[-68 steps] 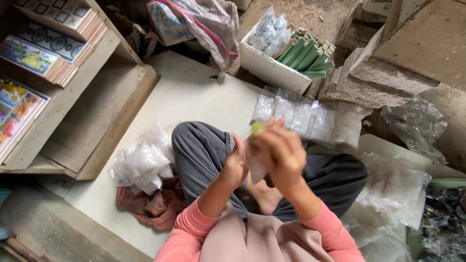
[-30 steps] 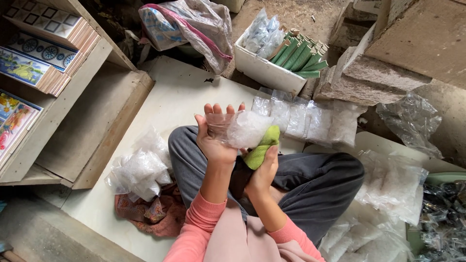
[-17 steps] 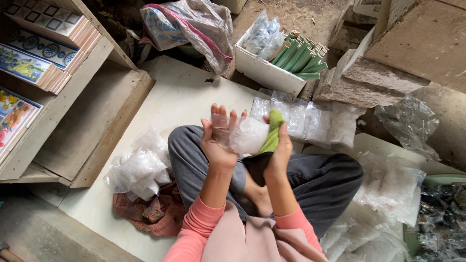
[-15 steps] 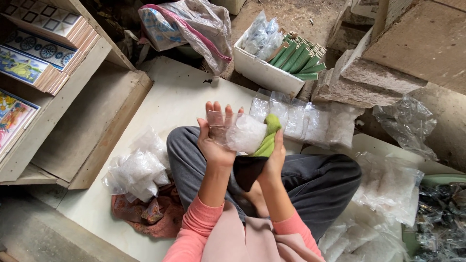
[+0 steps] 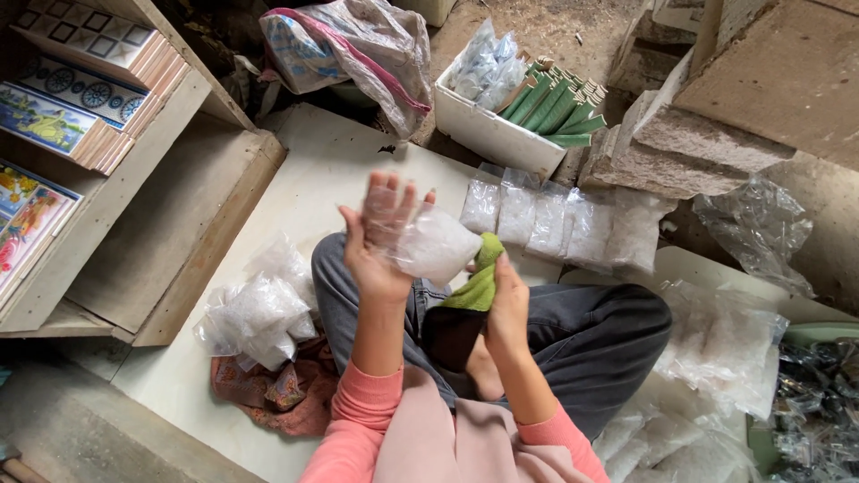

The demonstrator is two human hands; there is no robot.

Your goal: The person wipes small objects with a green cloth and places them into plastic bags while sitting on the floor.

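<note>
The left hand [image 5: 380, 237] has its fingers [image 5: 386, 192] spread flat behind a clear plastic packet [image 5: 436, 244] raised above the lap. The right hand [image 5: 506, 300] clenches a green cloth [image 5: 476, 284] against the packet. Filled packets [image 5: 559, 224] line the floor ahead.

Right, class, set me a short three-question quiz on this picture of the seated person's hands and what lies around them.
1. True or false: the left hand is raised with its palm open behind a clear bag.
2. What colour is the cloth in the right hand?
3. The white tub holds: A) green sticks and clear bags, B) tiles, C) stones.

Key: 1 true; 2 green; 3 A.
</note>
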